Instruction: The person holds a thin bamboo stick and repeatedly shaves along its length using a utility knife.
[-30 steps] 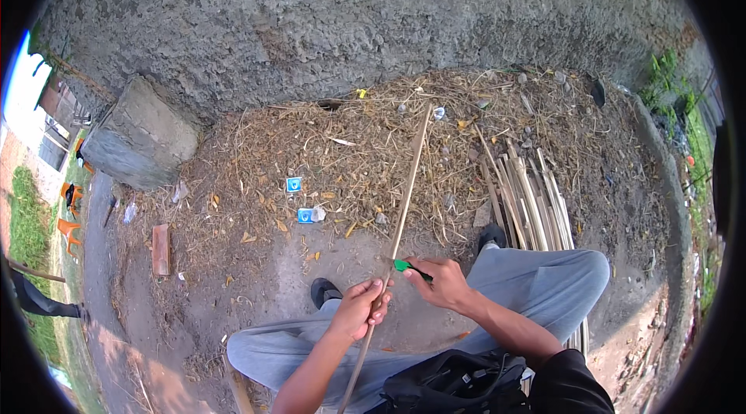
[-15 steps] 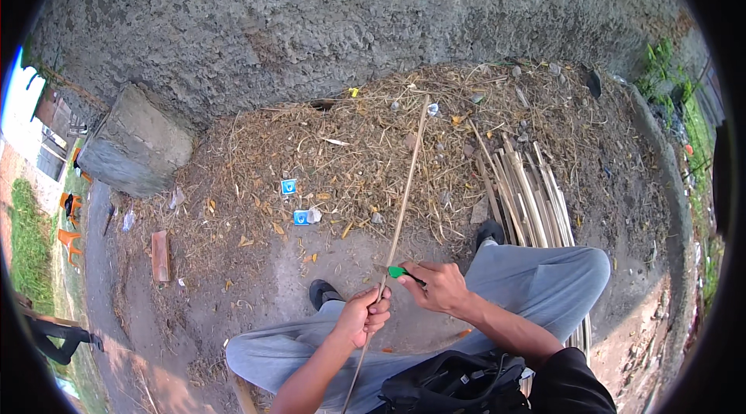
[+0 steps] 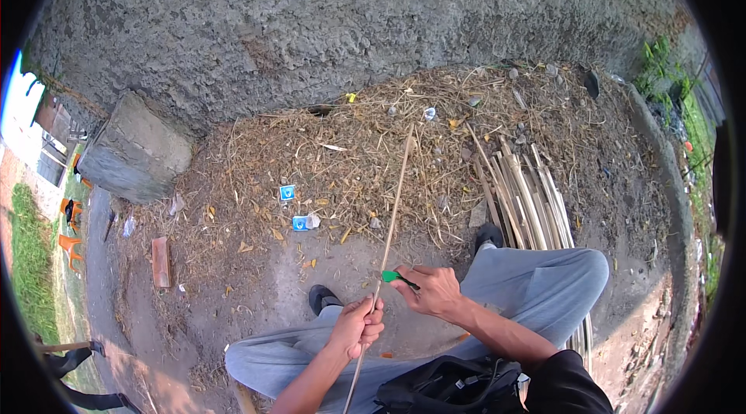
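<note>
A long, thin bamboo strip runs from the bottom of the view up and slightly right, over the littered ground. My left hand is closed around it near its lower part, thumb on top. Just above that fist, my right hand grips a small green-and-black knife. Its green end meets the strip; the blade is too small to make out. On the right, a bundle of split bamboo strips lies beside my right foot and passes under my leg.
A rough grey wall spans the far side, with a concrete block at its left. Dry shavings and leaves cover the ground. A brick and blue packets lie left. Another person's legs show at the far left.
The strip's far end has shifted left and a little nearer. My right hand with the knife has moved slightly left; my left hand keeps its hold. The other person's legs have moved.
</note>
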